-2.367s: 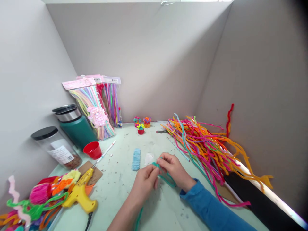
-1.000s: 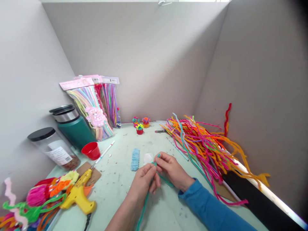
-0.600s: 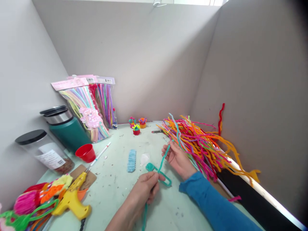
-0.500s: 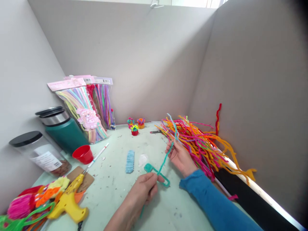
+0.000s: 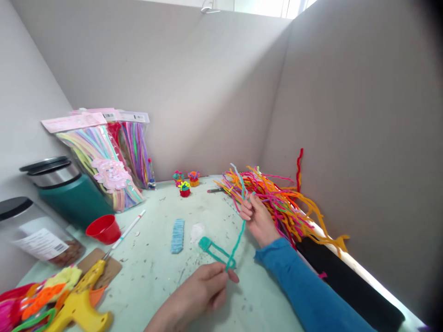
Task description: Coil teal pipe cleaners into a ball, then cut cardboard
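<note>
Teal chenille stem point(image 5: 238, 240) stretched between both hands, right of the light-blue ribbed strip point(image 5: 177, 236), its lower part bent into a narrow loop ending in a flat coil point(image 5: 205, 243) near that strip. The left hand point(image 5: 209, 288), nearer the viewer than the strip, pinched the stem between thumb and forefinger; the right hand point(image 5: 258, 219), well right of the strip, had its fingers curled closed around the stem's upper length.

Pale green tabletop point(image 5: 145, 267), speckled with dark bits, spread on every side of the strip. A white disc point(image 5: 197, 233) lay just right of the strip. Farther right, a heap of loose chenille stems point(image 5: 277, 198) crowded the right hand, with a black slab point(image 5: 349, 286) along that side, below the right panel point(image 5: 346, 115).

Left of the strip, a white marker point(image 5: 128, 230), red cup point(image 5: 104, 229) and yellow hot-glue gun point(image 5: 81, 299) hemmed the table; beyond these stood a clear jar point(image 5: 41, 235), a teal flask point(image 5: 78, 196) and bagged chenille stems point(image 5: 104, 161). Three small fuzzy ornaments point(image 5: 185, 190) sat beyond the strip, before the grey back panel point(image 5: 173, 83).
</note>
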The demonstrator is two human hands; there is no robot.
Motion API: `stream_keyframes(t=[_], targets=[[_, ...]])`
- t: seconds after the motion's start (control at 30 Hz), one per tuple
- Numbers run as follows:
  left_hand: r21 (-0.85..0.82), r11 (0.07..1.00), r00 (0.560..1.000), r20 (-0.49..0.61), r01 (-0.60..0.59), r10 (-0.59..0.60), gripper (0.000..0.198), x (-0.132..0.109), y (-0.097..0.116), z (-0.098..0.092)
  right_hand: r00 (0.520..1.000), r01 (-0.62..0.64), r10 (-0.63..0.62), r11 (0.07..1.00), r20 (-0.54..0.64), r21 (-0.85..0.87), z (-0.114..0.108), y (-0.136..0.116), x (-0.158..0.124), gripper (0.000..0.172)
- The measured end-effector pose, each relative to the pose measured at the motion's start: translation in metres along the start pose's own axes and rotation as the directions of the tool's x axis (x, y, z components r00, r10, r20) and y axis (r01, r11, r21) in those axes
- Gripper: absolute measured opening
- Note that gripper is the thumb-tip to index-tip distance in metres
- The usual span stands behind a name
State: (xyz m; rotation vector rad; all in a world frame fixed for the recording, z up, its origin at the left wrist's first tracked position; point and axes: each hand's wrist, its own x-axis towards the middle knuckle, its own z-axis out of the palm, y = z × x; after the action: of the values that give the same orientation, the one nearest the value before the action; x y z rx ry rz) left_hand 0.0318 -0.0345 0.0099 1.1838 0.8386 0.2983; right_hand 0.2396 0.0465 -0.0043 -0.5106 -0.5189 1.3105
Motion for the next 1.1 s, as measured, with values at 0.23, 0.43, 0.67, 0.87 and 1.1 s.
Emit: stream_keyframes(t=[0.23, 0.43, 0.67, 0.87, 1.1], targets=[[0.042, 0.998, 0.974, 0.216, 0.056, -0.064, 0.037, -0.007, -0.003, 0.000, 0.998, -0.053, 0.054, 0.998, 0.017, -0.034, -0.007, -0.008, 0.003, 0.020], [-0.093, 0.996, 1.000, 0.027, 0.008, -0.005, 0.052, -0.002, 0.000, -0.017, 0.942, -0.316, 0.331, 0.930, 0.055, -0.186, -0.008, -0.022, 0.004, 0.022], [-0.208, 0.974, 0.859, -0.512, -0.088, -0.032, 0.037, 0.016, -0.007, -0.037, 0.818, -0.423, 0.572, 0.674, 0.065, -0.605, 0.012, -0.013, -0.016, 0.017], [-0.207, 0.974, 0.859, -0.511, -0.092, -0.027, 0.040, 0.018, -0.013, -0.035, 0.919, 0.279, 0.356, -0.280, 0.170, -0.919, 0.027, 0.025, -0.042, 0.020], [-0.238, 0.951, 0.793, -0.609, -0.198, 0.012, 0.039, 0.022, -0.013, -0.036, 0.937, 0.270, 0.295, -0.266, 0.188, -0.925, 0.033, 0.038, -0.045, 0.018]])
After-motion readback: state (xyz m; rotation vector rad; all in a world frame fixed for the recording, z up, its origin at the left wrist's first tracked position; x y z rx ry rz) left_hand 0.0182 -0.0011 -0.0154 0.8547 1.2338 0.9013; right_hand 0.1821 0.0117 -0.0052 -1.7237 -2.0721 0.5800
